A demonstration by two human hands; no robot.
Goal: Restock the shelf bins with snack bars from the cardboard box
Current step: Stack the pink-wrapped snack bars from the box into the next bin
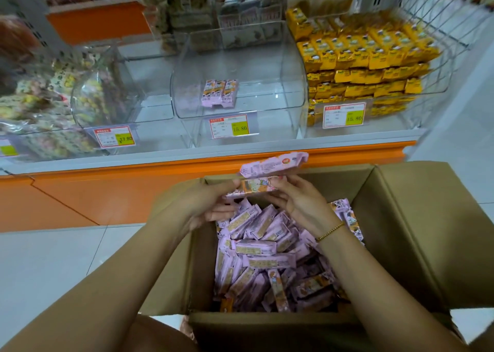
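An open cardboard box [417,234] stands on the floor below me, filled with several pink-wrapped snack bars [262,247]. Above its far edge my left hand [205,204] and my right hand [299,199] together grip a small stack of pink snack bars [270,175], one hand at each end. Straight ahead on the shelf sits a clear plastic bin [267,65] holding only a few pink bars [219,93] near its middle.
A bin of yellow-wrapped snacks [366,65] stands to the right, bins of mixed sweets [53,92] to the left. Price tags [229,126] hang on the bin fronts. An orange shelf edge [160,167] runs between box and bins. White tiled floor lies left of the box.
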